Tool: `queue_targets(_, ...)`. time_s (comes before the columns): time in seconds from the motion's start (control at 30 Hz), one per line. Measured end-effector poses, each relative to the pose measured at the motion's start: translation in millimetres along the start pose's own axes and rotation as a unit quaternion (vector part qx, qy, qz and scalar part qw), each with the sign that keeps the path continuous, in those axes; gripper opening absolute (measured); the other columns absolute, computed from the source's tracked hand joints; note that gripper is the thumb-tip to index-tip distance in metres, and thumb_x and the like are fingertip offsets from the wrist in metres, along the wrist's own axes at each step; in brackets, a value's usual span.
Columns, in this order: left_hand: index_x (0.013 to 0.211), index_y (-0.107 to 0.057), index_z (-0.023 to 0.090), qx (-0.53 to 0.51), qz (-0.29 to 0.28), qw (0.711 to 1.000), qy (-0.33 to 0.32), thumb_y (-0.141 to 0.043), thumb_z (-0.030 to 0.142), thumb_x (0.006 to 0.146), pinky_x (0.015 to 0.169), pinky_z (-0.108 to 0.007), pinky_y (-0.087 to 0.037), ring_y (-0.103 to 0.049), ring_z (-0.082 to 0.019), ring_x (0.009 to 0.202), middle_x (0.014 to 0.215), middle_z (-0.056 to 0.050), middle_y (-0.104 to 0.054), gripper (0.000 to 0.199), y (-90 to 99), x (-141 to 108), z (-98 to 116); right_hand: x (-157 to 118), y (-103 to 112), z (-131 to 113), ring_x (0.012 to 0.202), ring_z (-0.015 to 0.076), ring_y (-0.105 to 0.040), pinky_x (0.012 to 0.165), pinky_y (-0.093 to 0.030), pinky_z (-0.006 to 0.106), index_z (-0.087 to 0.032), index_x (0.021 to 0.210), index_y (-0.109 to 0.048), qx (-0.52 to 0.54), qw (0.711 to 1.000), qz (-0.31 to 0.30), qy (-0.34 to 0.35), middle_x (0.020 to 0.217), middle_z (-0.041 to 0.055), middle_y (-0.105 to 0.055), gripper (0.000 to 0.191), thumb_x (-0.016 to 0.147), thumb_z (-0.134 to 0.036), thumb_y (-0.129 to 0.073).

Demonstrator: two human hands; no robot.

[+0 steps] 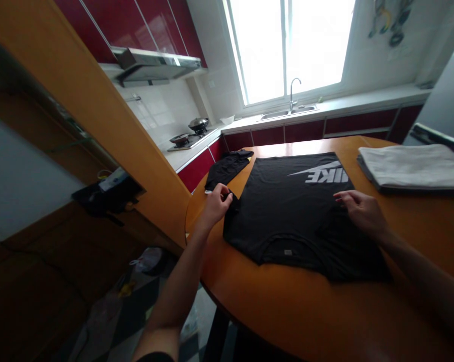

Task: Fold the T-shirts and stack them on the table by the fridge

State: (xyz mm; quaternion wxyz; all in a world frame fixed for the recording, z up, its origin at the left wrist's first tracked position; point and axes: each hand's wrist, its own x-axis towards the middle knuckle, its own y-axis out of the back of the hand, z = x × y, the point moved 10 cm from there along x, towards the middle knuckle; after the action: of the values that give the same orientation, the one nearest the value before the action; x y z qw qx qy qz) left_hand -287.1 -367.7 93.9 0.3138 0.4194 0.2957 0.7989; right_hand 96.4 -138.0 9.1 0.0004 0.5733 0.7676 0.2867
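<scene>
A black T-shirt [283, 201] with a white printed logo lies spread on the wooden table [265, 306], its neckline toward me. At the shirt's left side, my left hand [218, 202] pinches the edge of a sleeve, lifting it slightly. Over the right part of the shirt hovers my right hand [359, 211], fingers loosely bent and somewhat apart, with no cloth visible in them. The right sleeve lies partly beneath my right wrist.
A dark folded garment [227, 168] lies at the table's far left. Folded light and grey cloths [415, 166] are stacked at the right. Behind stand a counter with a sink [276, 115] and a stove with a pan [179, 139]. An orange wooden frame [136, 125] rises on the left.
</scene>
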Motion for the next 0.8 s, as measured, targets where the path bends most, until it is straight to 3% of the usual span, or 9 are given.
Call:
queue_targets(0.1, 0.1, -0.06, 0.021, -0.093, -0.141, 0.984, -0.049, -0.065, 0.037, 0.087, 0.065, -0.026, -0.048, -0.063, -0.015, 0.071, 0.085, -0.002, -0.068, 0.021, -41.6, 8.4, 44.2, 0.3, -2.4, 1.0, 0.084, 0.0264, -0.07, 0.076, -0.053, 0.038, -0.015, 0.097, -0.073, 0.002, 1.0, -0.008, 0.005, 0.091, 0.0122, -0.074, 0.038, 0.093, -0.044, -0.048)
queue_targets(0.17, 0.109, -0.062, 0.019, -0.17, -0.247, 0.952, -0.063, -0.063, 0.045, 0.089, 0.061, -0.025, -0.048, -0.064, -0.014, 0.066, 0.086, -0.004, -0.07, 0.033, -72.9, 12.3, 57.3, 0.9, -3.2, 1.6, 0.083, 0.0258, -0.071, 0.075, -0.054, 0.038, -0.017, 0.096, -0.073, 0.0, 1.0, -0.01, 0.013, 0.089, 0.0109, -0.075, 0.038, 0.092, -0.045, -0.048)
queue_targets(0.2, 0.112, -0.062, 0.018, -0.197, -0.273, 0.939, -0.065, -0.061, 0.047, 0.09, 0.059, -0.024, -0.048, -0.065, -0.014, 0.064, 0.088, -0.005, -0.071, 0.037, -83.3, 16.9, 57.1, 1.1, -3.7, 2.0, 0.083, 0.0256, -0.071, 0.075, -0.054, 0.038, -0.017, 0.095, -0.073, -0.002, 1.0, -0.011, 0.017, 0.089, 0.0106, -0.075, 0.038, 0.092, -0.045, -0.048)
queue_targets(0.27, 0.111, -0.063, 0.016, -0.217, -0.258, 0.94, -0.061, -0.058, 0.048, 0.091, 0.061, -0.024, -0.049, -0.066, -0.014, 0.065, 0.09, -0.007, -0.073, 0.038, -91.8, 33.7, 41.8, 1.6, -4.6, 3.2, 0.082, 0.0258, -0.071, 0.076, -0.055, 0.039, -0.017, 0.094, -0.073, -0.008, 1.0, -0.013, 0.021, 0.089, 0.0106, -0.076, 0.038, 0.091, -0.046, -0.049)
queue_targets(0.37, 0.102, -0.068, 0.014, -0.17, -0.167, 0.971, -0.023, -0.061, 0.042, 0.089, 0.066, -0.027, -0.052, -0.067, -0.015, 0.07, 0.088, -0.008, -0.074, 0.031, -89.4, 56.6, -5.9, 1.7, -5.9, 4.9, 0.084, 0.0268, -0.072, 0.079, -0.055, 0.041, -0.017, 0.093, -0.073, -0.025, 0.999, -0.014, 0.023, 0.091, 0.0111, -0.076, 0.038, 0.089, -0.046, -0.05)
queue_targets(0.43, 0.095, -0.07, 0.015, -0.134, -0.131, 0.982, 0.003, -0.063, 0.039, 0.087, 0.069, -0.028, -0.053, -0.067, -0.017, 0.073, 0.087, -0.008, -0.075, 0.027, -88.3, 59.7, -37.1, 1.4, -8.1, 5.1, 0.087, 0.0275, -0.071, 0.082, -0.055, 0.042, -0.017, 0.094, -0.074, -0.039, 0.999, -0.02, 0.03, 0.093, 0.011, -0.076, 0.039, 0.089, -0.047, -0.05)
queue_targets(0.53, 0.09, -0.073, 0.016, -0.12, -0.133, 0.984, 0.011, -0.066, 0.036, 0.085, 0.073, -0.03, -0.053, -0.067, -0.019, 0.077, 0.089, -0.008, -0.075, 0.022, -92.6, 53.7, -65.5, 0.2, -13.5, 5.9, 0.088, 0.0273, -0.071, 0.082, -0.055, 0.041, -0.018, 0.095, -0.074, -0.054, 0.997, -0.034, 0.04, 0.095, 0.0106, -0.076, 0.039, 0.088, -0.048, -0.051)
queue_targets(0.67, 0.096, -0.076, 0.016, -0.12, -0.147, 0.982, 0.001, -0.066, 0.034, 0.086, 0.077, -0.03, -0.052, -0.066, -0.019, 0.081, 0.093, -0.008, -0.074, 0.024, -101.1, 49.2, -75.9, -3.0, -21.4, 8.0, 0.082, 0.0263, -0.071, 0.075, -0.055, 0.039, -0.019, 0.095, -0.075, -0.069, 0.995, -0.047, 0.044, 0.092, 0.0096, -0.077, 0.038, 0.088, -0.048, -0.052)
queue_targets(0.8, 0.101, -0.078, 0.018, -0.096, -0.185, 0.976, -0.063, -0.066, 0.033, 0.088, 0.083, -0.031, -0.051, -0.062, -0.018, 0.085, 0.096, -0.007, -0.066, 0.024, -118.6, 47.6, -62.7, -6.9, -27.6, 6.2, 0.082, 0.0271, -0.071, 0.074, -0.056, 0.039, -0.021, 0.094, -0.076, -0.084, 0.994, -0.059, 0.049, 0.09, 0.0087, -0.077, 0.037, 0.087, -0.049, -0.052)
